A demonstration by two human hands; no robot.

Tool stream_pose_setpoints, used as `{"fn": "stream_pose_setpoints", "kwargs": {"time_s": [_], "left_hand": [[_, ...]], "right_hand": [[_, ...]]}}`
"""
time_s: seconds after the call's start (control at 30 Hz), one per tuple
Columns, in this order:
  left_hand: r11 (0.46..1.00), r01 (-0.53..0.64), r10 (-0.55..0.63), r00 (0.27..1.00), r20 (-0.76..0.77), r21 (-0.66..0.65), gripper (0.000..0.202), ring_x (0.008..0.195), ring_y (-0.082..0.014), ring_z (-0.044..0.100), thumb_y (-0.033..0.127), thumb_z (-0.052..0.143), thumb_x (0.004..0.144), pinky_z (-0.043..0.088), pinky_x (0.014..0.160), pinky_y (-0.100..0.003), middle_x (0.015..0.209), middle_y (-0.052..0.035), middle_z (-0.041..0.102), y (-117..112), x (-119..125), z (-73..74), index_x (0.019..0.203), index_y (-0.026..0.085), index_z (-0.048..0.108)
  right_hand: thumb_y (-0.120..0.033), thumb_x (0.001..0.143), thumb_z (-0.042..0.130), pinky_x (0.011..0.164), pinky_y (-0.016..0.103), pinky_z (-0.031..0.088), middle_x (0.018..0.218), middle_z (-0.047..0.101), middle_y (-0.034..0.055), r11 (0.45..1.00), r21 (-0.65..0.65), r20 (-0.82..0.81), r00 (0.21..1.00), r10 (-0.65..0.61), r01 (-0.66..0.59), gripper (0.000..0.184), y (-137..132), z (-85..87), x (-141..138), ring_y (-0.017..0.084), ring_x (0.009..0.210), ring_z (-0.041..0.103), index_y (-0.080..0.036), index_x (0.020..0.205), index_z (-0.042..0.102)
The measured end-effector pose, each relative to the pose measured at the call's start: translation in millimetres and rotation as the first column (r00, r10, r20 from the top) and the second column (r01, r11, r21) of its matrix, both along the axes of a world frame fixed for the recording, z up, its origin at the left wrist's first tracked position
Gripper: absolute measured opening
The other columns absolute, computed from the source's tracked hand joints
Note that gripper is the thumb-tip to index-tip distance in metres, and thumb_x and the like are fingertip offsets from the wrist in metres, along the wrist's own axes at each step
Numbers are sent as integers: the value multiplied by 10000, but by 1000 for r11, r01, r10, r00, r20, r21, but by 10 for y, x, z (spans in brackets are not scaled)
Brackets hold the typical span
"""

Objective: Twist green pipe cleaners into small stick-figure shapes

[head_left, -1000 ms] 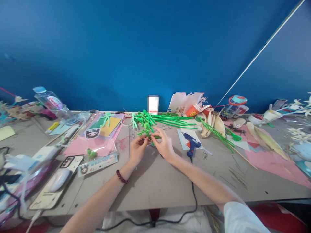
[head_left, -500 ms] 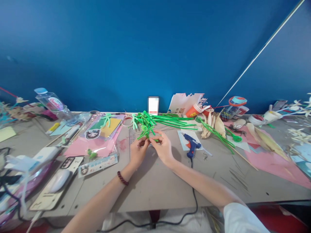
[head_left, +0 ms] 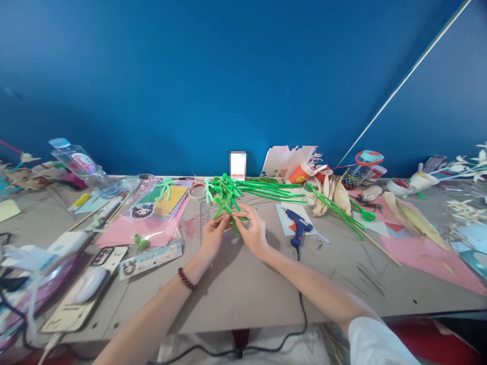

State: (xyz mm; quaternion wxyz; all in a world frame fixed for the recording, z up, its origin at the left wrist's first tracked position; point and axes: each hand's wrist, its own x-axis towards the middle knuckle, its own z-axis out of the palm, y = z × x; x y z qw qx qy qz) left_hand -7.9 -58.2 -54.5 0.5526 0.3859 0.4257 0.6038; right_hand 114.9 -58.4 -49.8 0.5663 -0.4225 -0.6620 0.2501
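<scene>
My left hand [head_left: 212,236] and my right hand [head_left: 251,232] meet over the middle of the grey table [head_left: 243,289]. Both pinch a small green pipe-cleaner figure [head_left: 226,209], its twisted limbs sticking up and out between my fingertips. A beaded bracelet [head_left: 187,279] circles my left wrist. Behind the figure lies a heap of green pipe cleaners [head_left: 262,188], several of them twisted into similar shapes.
A blue glue gun [head_left: 297,225] lies right of my hands, its black cord [head_left: 302,309] running off the front edge. Pink paper and sticker packs [head_left: 150,223] lie at left, with a phone [head_left: 105,256], a mouse [head_left: 87,285] and a tilted bottle [head_left: 78,163]. Corn husks [head_left: 335,195] and paper cups [head_left: 304,174] sit at right.
My hands have kept turning the green figure between the fingertips; its limbs now point differently. Both hands shifted slightly left and further from me.
</scene>
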Motion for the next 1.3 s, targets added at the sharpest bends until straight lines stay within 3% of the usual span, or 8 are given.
{"fn": "stream_pose_setpoints", "kwargs": {"time_s": [0.17,0.3,0.47,0.63,0.8,1.03,1.23,1.3], "left_hand": [[1000,-18,18,1000,12,-13,266,671,-164,623,341,767,574,515,664,-306,765,-34,700,55,-32,-13,754,154,710],[999,43,-43,998,55,-10,284,648,-139,612,323,773,576,504,621,-270,792,-36,694,107,-64,-86,801,163,705],[994,110,-110,988,108,-1,264,671,-131,604,312,760,607,495,633,-256,827,-30,692,138,-92,-150,823,173,700],[996,76,-64,980,187,-56,255,655,-113,590,307,783,575,465,621,-227,781,-12,680,138,-86,-129,768,168,690],[992,106,-87,967,241,-67,250,597,-76,551,301,786,579,435,600,-196,699,17,645,147,-90,-110,753,157,677],[986,160,-141,953,269,-51,250,658,-100,580,288,775,603,451,650,-219,739,-2,656,150,-101,-118,778,149,663],[981,168,-140,958,250,-92,214,640,-99,595,301,759,626,452,619,-202,699,-4,658,157,-105,-111,729,147,652],[984,151,-124,961,247,-93,205,628,-92,593,285,760,625,449,607,-194,701,3,656,166,-113,-124,737,153,651]], "right_hand": [[-215,809,533,798,309,498,901,682,42,996,-69,-111,993,47,-55,314,71,4,12,170,867,638,-200,1121,506],[-211,783,550,728,295,510,888,670,43,976,-171,-191,976,100,-134,317,137,-53,13,167,822,632,-196,1097,506],[-204,767,557,747,297,499,924,650,42,960,-200,-218,964,150,-194,332,152,-77,1,160,836,618,-206,1094,502],[-178,752,545,772,290,469,962,629,58,974,-164,-183,975,126,-157,281,124,-34,5,179,945,586,-194,1032,556],[-222,774,515,779,297,443,934,634,53,960,-210,-230,964,134,-183,204,147,30,61,177,894,581,-191,943,624],[-374,755,539,681,280,428,769,649,28,885,-341,-332,921,201,-316,226,235,86,102,160,739,568,-188,756,669],[-370,686,610,674,275,411,707,640,6,743,-529,-384,896,222,-411,221,316,53,144,149,713,565,-191,794,683],[-377,676,617,692,281,408,753,659,15,717,-567,-390,899,201,-406,231,330,57,160,159,755,573,-192,797,683]]}}
